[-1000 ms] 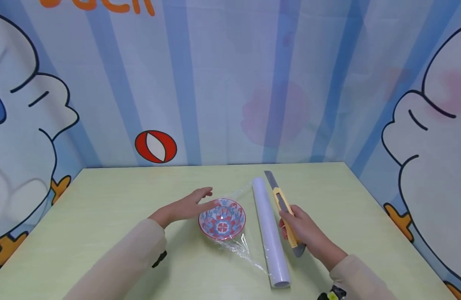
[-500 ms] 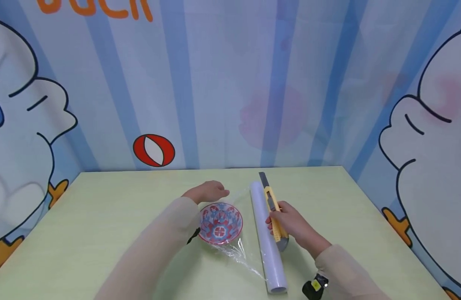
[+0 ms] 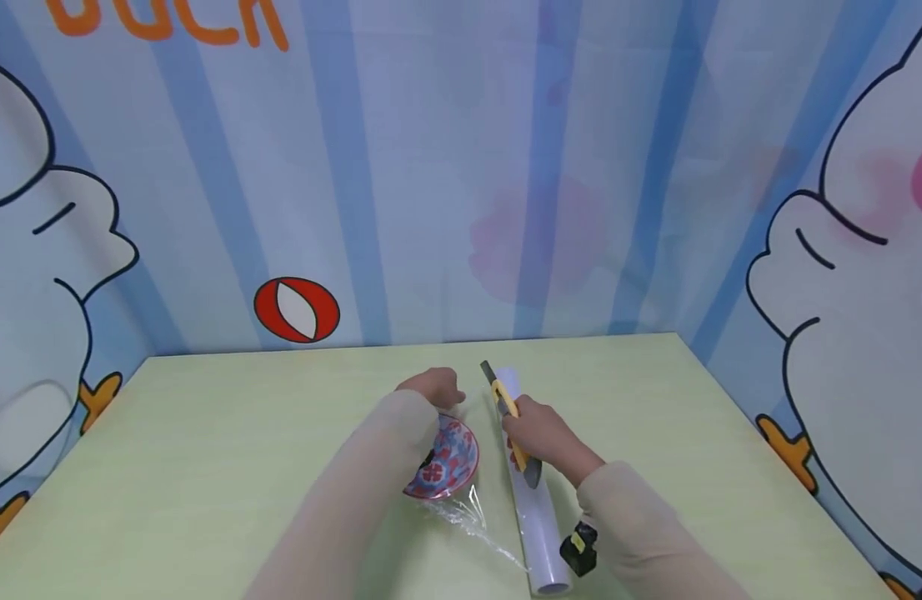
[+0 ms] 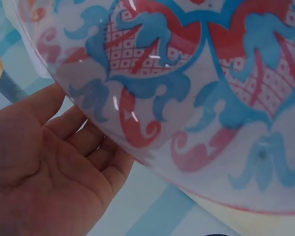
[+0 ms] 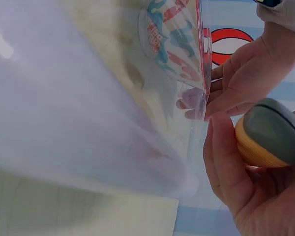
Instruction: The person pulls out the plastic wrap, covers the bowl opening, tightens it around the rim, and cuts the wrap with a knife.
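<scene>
A red-and-blue patterned bowl point(image 3: 457, 458) sits on the table with clear cling film point(image 3: 468, 517) stretched about it toward a roll point(image 3: 538, 537) on its right. At the bowl's far rim is my left hand point(image 3: 434, 387), its forearm hiding part of the bowl. From the left wrist, that hand's loosely bent fingers point(image 4: 96, 147) pass behind the rim; from the right wrist, they touch the film's edge, and a firm pinch is not plain. My right hand point(image 3: 543, 433) grips a yellow-and-grey utility knife point(image 3: 503, 400) above the roll, its end pointing away.
A pale yellow-green table point(image 3: 243, 467) carries everything. Behind it stands a blue striped cloth backdrop point(image 3: 446, 167) with printed cartoon figures. A small black device point(image 3: 579, 548) is strapped at my right wrist.
My left hand has moved from the bowl's left side round to its far rim. The right hand has carried the utility knife left, from beside the roll to above it.
</scene>
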Action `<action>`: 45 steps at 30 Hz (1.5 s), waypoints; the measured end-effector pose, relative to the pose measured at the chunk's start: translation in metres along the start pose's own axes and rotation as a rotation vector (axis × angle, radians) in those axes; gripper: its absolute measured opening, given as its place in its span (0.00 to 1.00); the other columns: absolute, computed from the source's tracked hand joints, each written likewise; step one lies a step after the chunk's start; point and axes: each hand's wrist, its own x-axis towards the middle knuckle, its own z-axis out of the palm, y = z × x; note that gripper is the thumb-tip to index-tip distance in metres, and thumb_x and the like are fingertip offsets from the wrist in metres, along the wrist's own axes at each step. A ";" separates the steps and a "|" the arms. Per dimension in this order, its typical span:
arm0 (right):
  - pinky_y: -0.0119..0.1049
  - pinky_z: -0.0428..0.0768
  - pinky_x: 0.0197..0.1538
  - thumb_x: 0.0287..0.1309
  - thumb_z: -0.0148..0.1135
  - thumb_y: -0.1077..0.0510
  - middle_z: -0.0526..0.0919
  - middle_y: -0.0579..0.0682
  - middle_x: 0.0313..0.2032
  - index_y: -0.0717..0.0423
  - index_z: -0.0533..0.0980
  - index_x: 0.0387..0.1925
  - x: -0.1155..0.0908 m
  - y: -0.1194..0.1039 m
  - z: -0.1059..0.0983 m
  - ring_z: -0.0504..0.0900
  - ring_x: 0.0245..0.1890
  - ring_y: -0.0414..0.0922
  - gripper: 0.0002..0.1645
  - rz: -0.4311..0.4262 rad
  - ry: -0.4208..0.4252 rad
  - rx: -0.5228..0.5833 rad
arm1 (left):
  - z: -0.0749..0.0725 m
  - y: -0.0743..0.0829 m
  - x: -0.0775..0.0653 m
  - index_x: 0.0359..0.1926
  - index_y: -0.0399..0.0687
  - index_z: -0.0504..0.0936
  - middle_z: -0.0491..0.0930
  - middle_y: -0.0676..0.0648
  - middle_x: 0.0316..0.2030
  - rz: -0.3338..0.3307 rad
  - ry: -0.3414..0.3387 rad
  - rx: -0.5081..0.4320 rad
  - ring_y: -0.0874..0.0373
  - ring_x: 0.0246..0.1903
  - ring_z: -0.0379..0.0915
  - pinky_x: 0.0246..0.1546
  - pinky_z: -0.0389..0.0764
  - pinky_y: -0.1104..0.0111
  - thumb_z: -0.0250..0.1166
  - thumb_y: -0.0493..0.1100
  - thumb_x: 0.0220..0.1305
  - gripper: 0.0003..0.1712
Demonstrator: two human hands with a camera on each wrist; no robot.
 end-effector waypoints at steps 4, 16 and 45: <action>0.31 0.72 0.16 0.59 0.43 0.58 0.74 0.51 0.21 0.63 0.66 0.39 0.003 -0.005 0.006 0.73 0.12 0.41 0.11 0.003 0.010 -0.097 | 0.003 0.001 -0.001 0.55 0.41 0.74 0.76 0.44 0.51 0.036 -0.018 -0.037 0.53 0.48 0.72 0.56 0.70 0.61 0.50 0.50 0.68 0.21; 0.31 0.67 0.19 0.58 0.45 0.57 0.70 0.52 0.21 0.62 0.67 0.31 0.009 0.000 0.019 0.69 0.17 0.42 0.10 -0.046 0.036 -0.269 | 0.008 0.006 0.012 0.31 0.45 0.79 0.72 0.52 0.23 0.098 -0.040 -0.041 0.60 0.27 0.67 0.36 0.68 0.67 0.47 0.47 0.69 0.18; 0.29 0.65 0.20 0.56 0.46 0.59 0.68 0.49 0.17 0.58 0.67 0.22 -0.009 -0.006 0.010 0.67 0.17 0.41 0.10 -0.113 -0.053 -0.422 | 0.061 -0.032 0.153 0.38 0.53 0.80 0.79 0.51 0.38 0.271 0.031 0.057 0.57 0.35 0.71 0.36 0.74 0.65 0.44 0.53 0.69 0.19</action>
